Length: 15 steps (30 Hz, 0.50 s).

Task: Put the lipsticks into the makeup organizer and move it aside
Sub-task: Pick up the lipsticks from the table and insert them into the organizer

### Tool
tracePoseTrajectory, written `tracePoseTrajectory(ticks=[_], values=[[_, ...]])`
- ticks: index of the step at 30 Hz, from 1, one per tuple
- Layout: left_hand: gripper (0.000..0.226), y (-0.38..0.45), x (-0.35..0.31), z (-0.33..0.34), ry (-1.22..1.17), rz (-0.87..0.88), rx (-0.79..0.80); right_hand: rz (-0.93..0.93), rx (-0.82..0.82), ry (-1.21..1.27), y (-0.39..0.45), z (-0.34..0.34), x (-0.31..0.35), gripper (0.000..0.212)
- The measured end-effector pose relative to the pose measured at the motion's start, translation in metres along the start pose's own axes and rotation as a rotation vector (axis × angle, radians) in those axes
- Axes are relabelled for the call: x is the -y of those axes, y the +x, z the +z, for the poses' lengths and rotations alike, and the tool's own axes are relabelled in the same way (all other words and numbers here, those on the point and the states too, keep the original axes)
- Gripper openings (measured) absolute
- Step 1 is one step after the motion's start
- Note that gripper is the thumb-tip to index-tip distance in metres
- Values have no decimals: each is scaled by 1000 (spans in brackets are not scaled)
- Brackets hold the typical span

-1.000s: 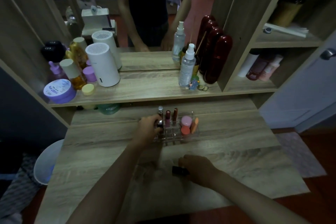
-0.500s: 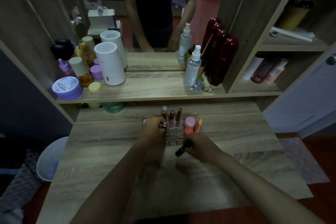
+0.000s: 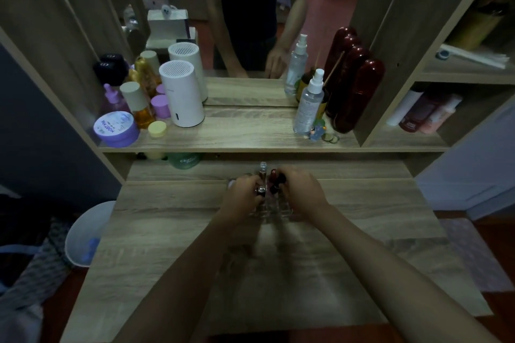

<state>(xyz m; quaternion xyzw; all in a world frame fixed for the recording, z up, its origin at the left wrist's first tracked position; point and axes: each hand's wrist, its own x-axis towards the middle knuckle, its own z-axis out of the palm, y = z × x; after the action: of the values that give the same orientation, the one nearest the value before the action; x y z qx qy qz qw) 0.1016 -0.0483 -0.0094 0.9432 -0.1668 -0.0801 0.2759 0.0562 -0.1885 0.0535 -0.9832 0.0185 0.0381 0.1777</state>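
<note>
A clear makeup organizer stands near the back of the wooden table. Upright in it are a clear-capped lipstick and a red lipstick. My left hand grips the organizer's left side, fingers by a silver-capped tube. My right hand covers the organizer's right half and pinches a dark lipstick over the slots. The pink items on the organizer's right side are hidden under this hand.
The shelf above the table carries a white cylinder, a purple jar, a spray bottle and dark red cases before a mirror. A green jar sits under the shelf. A white bin stands left of the table.
My right hand lifted the dark lipstick from the table's front and carried it back to the organizer, now covering its right side. My left hand stayed at the organizer.
</note>
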Motion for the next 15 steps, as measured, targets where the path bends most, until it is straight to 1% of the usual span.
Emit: tracePoseTrajectory(ticks=[5,11,13,15], values=[[29,-1,3,0,-20,21,-9,13,54,-27,3,6,5,17],[25,-1,3,-1,-12,31,-20,7,58,-90,10,13,6,21],[25,-1,3,-1,-9,40,-19,22,91,-129,12,15,5,23],[25,-2,5,0,-13,45,-24,56,158,-173,15,16,5,26]])
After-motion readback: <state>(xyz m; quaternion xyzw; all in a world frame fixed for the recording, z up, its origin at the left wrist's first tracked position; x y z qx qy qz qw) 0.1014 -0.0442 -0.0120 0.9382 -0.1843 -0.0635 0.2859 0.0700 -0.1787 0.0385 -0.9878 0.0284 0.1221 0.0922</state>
